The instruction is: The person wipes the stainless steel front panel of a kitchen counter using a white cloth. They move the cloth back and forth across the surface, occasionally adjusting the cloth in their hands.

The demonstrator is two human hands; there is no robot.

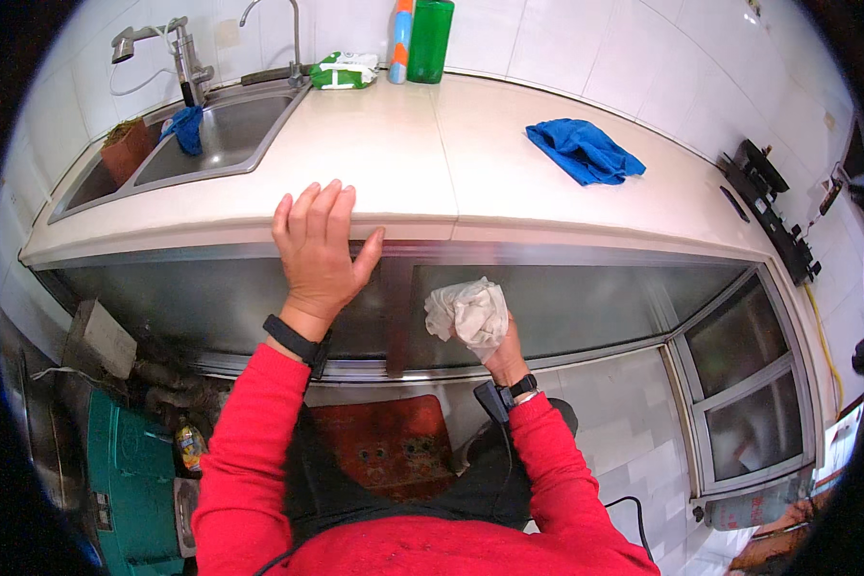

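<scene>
My left hand [320,245] rests with its fingers spread on the front edge of the pale countertop [374,165], holding nothing. A crumpled whitish wipe or cloth [468,313] is gripped in my right hand [505,353], in front of the frosted sliding doors [547,309] below the counter. The wipe hides most of the right fingers. On the right part of the countertop lies a rumpled blue cloth [583,151]. A green and white pack of wipes [344,70] lies by the wall, beside the sink.
A steel sink [241,129] with a faucet [186,61] and another blue cloth [186,129] is at left. A green bottle [430,43] and a blue-orange can [401,43] stand against the wall. A black gas stove [770,209] is at right, a red mat [389,439] on the floor.
</scene>
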